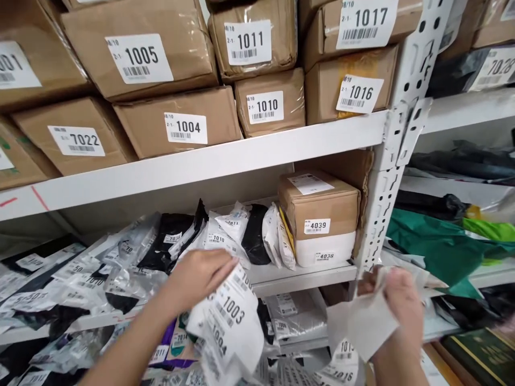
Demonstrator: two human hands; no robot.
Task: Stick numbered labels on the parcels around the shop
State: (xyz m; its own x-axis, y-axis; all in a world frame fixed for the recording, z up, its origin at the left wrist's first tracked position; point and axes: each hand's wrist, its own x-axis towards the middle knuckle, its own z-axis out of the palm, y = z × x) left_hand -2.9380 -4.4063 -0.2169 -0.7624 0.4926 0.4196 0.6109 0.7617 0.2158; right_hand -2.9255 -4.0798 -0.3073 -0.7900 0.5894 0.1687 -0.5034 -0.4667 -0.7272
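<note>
My left hand [203,276] is closed on the edge of a white label strip [235,316], its fingers bent over the top. Printed numbers such as 1003 and 1004 and barcodes show on the strip, which curls and hangs downward. At the right, my right hand [404,316] pinches a piece of blank white paper [364,324], slightly blurred. Just below that paper hang labels [341,364] reading 1015 and 1016; whether they belong to the same strip as in my left hand I cannot tell.
Labelled cardboard boxes [177,120] fill the upper white shelf [241,155]. Beneath it, plastic-wrapped parcels [132,252] stand packed together, with a box marked 4039 [322,206] at the right end. A perforated white post [382,214] divides this rack from another holding a green bag [434,241].
</note>
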